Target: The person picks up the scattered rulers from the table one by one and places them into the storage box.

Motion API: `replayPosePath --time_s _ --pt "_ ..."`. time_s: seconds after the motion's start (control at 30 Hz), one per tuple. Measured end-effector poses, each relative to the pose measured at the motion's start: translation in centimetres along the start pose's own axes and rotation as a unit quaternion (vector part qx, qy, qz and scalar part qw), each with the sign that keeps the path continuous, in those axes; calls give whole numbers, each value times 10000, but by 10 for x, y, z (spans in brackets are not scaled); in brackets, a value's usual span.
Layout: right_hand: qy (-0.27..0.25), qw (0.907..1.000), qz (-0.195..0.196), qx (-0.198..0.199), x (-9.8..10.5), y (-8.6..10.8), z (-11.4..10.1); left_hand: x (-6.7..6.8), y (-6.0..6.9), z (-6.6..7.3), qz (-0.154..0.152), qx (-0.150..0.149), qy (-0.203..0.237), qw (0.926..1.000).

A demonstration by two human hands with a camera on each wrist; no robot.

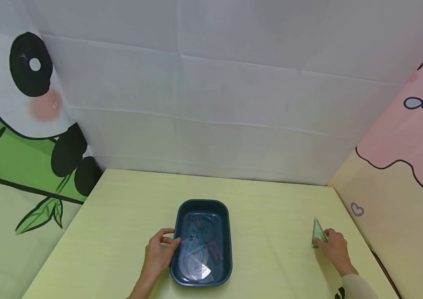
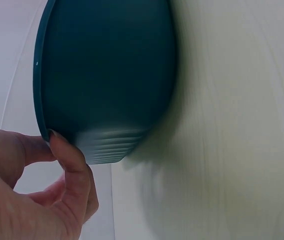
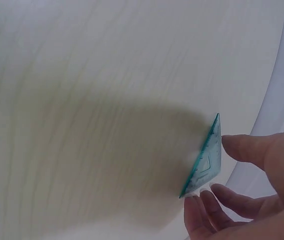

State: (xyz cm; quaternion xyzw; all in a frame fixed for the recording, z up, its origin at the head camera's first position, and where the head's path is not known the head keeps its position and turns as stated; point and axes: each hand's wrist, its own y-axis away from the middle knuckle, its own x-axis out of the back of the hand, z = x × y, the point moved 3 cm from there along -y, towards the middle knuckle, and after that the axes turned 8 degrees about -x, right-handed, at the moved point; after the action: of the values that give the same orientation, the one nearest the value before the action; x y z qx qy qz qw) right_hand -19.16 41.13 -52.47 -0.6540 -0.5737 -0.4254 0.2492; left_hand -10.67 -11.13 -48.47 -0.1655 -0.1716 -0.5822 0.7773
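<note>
My left hand [image 1: 159, 252] pinches the left rim of a dark blue plastic tray [image 1: 174, 265], thumb and fingers on either side of the edge. In the left wrist view the tray's outer wall [image 2: 107, 70] fills the top, and the fingers [image 2: 72, 160] hold its lip. Inside the tray lie a clear protractor [image 1: 192, 265], a set square [image 1: 193, 238] and a purplish ruler piece [image 1: 215, 251]. Far to the right, my right hand [image 1: 334, 247] holds a small green transparent set square [image 1: 316, 232] between thumb and fingers; the right wrist view shows this set square [image 3: 206, 160] tilted.
The pale yellow table [image 1: 271, 232] lies under both hands. A white cloth wall [image 1: 215, 91] rises at its back edge. A panda-printed panel [image 1: 17, 166] stands on the left, and a pink printed panel [image 1: 416, 141] on the right.
</note>
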Motion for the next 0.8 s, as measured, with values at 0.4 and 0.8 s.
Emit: replayPosePath --time_s 0.4,0.8 --pt "139 9998 -160 10 2 -2 4 1 1 3 4 -8 3 10000" --pt "385 9990 -161 141 6 -6 7 1 2 4 22 9 -16 10000"
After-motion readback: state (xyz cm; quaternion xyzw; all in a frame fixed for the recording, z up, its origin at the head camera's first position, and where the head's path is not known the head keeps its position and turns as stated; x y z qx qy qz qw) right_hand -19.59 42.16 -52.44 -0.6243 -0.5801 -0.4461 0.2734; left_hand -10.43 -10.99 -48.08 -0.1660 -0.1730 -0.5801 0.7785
